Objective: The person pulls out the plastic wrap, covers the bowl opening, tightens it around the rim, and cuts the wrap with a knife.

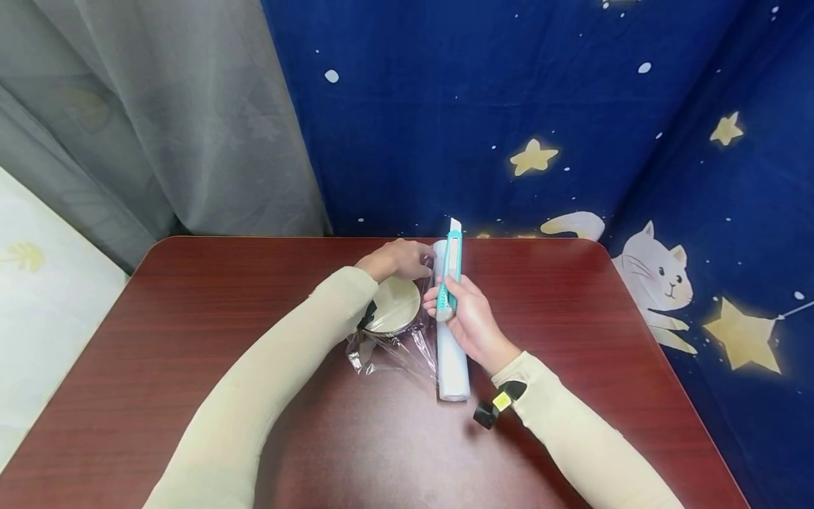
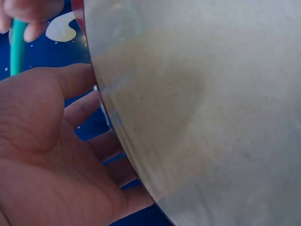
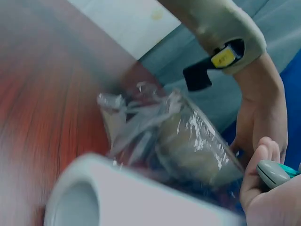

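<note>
A round pale bowl [image 1: 396, 305] stands on the table with clear plastic wrap [image 1: 416, 346] over it, the film running across to a long white roll [image 1: 453, 367]. My left hand [image 1: 400, 259] reaches over the bowl's far side, fingertips close to the roll. In the left wrist view its spread fingers [image 2: 106, 146] extend past the rim and their tips are hidden. My right hand [image 1: 467, 311] grips a teal utility knife [image 1: 450, 272] above the roll, blade upward. The knife's grey butt end [image 3: 273, 174] shows in the right wrist view.
The dark red wooden table [image 1: 540, 438] has its far edge just beyond my left hand. Behind it hang a grey curtain [image 1: 216, 127] and a blue star-patterned curtain [image 1: 445, 127]. Crumpled film [image 1: 362, 357] spreads at the bowl's near side.
</note>
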Tool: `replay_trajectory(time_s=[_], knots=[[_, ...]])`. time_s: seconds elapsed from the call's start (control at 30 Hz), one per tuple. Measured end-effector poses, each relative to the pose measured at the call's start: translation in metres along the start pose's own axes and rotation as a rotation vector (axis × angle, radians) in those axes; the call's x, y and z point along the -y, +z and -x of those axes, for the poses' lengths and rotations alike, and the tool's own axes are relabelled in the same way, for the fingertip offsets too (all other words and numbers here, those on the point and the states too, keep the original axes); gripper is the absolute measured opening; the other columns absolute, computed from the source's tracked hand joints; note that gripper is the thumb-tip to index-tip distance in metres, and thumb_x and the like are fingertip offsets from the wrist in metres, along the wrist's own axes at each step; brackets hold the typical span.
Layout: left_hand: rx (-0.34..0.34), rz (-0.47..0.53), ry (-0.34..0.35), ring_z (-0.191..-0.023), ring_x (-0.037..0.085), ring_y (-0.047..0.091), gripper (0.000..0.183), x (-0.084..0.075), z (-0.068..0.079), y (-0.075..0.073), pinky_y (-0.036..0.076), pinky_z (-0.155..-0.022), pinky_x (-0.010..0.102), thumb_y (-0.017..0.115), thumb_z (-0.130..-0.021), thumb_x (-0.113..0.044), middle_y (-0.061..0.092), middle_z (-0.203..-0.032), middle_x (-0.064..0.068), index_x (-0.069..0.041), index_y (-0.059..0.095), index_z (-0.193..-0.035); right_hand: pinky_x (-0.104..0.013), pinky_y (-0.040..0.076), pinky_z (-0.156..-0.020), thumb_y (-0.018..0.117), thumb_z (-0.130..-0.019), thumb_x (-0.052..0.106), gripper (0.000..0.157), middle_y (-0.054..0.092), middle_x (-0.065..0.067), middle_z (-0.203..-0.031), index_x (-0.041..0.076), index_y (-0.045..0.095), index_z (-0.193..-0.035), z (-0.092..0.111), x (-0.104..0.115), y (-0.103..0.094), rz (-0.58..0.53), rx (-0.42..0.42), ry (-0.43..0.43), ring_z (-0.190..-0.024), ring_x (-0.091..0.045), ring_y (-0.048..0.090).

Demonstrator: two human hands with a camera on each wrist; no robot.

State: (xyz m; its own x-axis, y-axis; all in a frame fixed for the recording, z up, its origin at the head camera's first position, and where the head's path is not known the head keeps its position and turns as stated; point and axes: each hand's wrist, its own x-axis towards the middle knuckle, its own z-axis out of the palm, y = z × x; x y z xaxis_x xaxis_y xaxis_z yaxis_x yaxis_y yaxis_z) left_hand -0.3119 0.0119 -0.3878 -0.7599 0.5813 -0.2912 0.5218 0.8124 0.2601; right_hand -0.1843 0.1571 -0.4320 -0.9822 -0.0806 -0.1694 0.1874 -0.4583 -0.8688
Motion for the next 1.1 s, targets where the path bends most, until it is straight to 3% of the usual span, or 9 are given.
replay_trajectory(time_s=[0.17, 0.33, 0.6, 0.83, 1.0, 1.03, 1.1], knots=[[-0.004, 0.027, 0.009, -0.128, 0.033, 0.061, 0.051, 0.004, 0.0, 0.001, 0.051, -0.106, 0.045, 0.067, -0.107, -0.03, 0.072, -0.135, 0.008, -0.02, 0.062, -0.157, -0.025, 0.06, -0.075, 0.036, -0.12, 0.013, 0.023, 0.07, -0.008, -0.089, -0.005, 0.045, -0.131, -0.001, -0.001, -0.002, 0.108, -0.057, -0.035, -0.078, -0.016, 0.066], [-0.021, 0.036, 0.024, -0.141, 0.036, 0.057, 0.055, 0.007, -0.001, 0.001, 0.046, -0.115, 0.046, 0.069, -0.106, -0.029, 0.068, -0.149, 0.009, -0.018, 0.06, -0.159, -0.024, 0.06, -0.067, 0.039, -0.118, 0.012, 0.024, 0.067, -0.008, -0.087, -0.009, 0.046, -0.129, -0.003, -0.001, -0.003, 0.343, -0.116, -0.092, -0.072, -0.013, 0.065], [-0.077, 0.169, -0.017, -0.13, 0.033, 0.062, 0.059, 0.009, 0.001, 0.002, 0.049, -0.11, 0.042, 0.079, -0.099, -0.025, 0.074, -0.132, 0.011, -0.011, 0.062, -0.154, -0.029, 0.062, -0.057, 0.043, -0.117, 0.016, 0.027, 0.07, -0.014, -0.086, -0.007, 0.053, -0.129, -0.006, -0.001, -0.001, 0.699, -0.195, -0.155, -0.06, -0.012, 0.066], [-0.106, 0.229, -0.031, -0.123, 0.028, 0.065, 0.055, 0.013, -0.001, 0.002, 0.051, -0.106, 0.037, 0.082, -0.097, -0.02, 0.077, -0.127, 0.009, -0.007, 0.066, -0.148, -0.033, 0.062, -0.053, 0.044, -0.118, 0.016, 0.021, 0.07, -0.014, -0.084, -0.002, 0.053, -0.123, -0.011, -0.001, -0.001, 0.836, -0.215, -0.19, -0.052, -0.012, 0.066], [-0.114, 0.408, -0.044, -0.107, 0.026, 0.067, 0.038, 0.019, -0.002, 0.001, 0.054, -0.095, 0.037, 0.078, -0.097, -0.012, 0.076, -0.115, 0.01, -0.007, 0.068, -0.132, -0.034, 0.063, -0.054, 0.043, -0.118, 0.018, 0.023, 0.07, -0.016, -0.085, -0.003, 0.052, -0.123, -0.014, 0.0, -0.001, 0.837, -0.216, -0.166, -0.052, -0.013, 0.068], [-0.124, 0.452, -0.034, -0.103, 0.025, 0.066, 0.033, 0.03, -0.014, 0.008, 0.054, -0.091, 0.036, 0.079, -0.096, -0.013, 0.075, -0.111, 0.008, -0.01, 0.069, -0.127, -0.034, 0.063, -0.054, 0.043, -0.118, 0.018, 0.023, 0.07, -0.017, -0.086, -0.003, 0.051, -0.123, -0.015, 0.001, 0.0, 0.83, -0.213, -0.158, -0.053, -0.014, 0.068], [-0.136, 0.488, -0.032, -0.099, 0.024, 0.067, 0.022, 0.033, -0.014, 0.008, 0.053, -0.088, 0.035, 0.075, -0.097, -0.011, 0.075, -0.106, 0.008, -0.011, 0.068, -0.118, -0.034, 0.063, -0.054, 0.043, -0.118, 0.017, 0.023, 0.07, -0.017, -0.087, -0.003, 0.051, -0.124, -0.016, 0.001, 0.0, 0.819, -0.207, -0.148, -0.053, -0.014, 0.069]])
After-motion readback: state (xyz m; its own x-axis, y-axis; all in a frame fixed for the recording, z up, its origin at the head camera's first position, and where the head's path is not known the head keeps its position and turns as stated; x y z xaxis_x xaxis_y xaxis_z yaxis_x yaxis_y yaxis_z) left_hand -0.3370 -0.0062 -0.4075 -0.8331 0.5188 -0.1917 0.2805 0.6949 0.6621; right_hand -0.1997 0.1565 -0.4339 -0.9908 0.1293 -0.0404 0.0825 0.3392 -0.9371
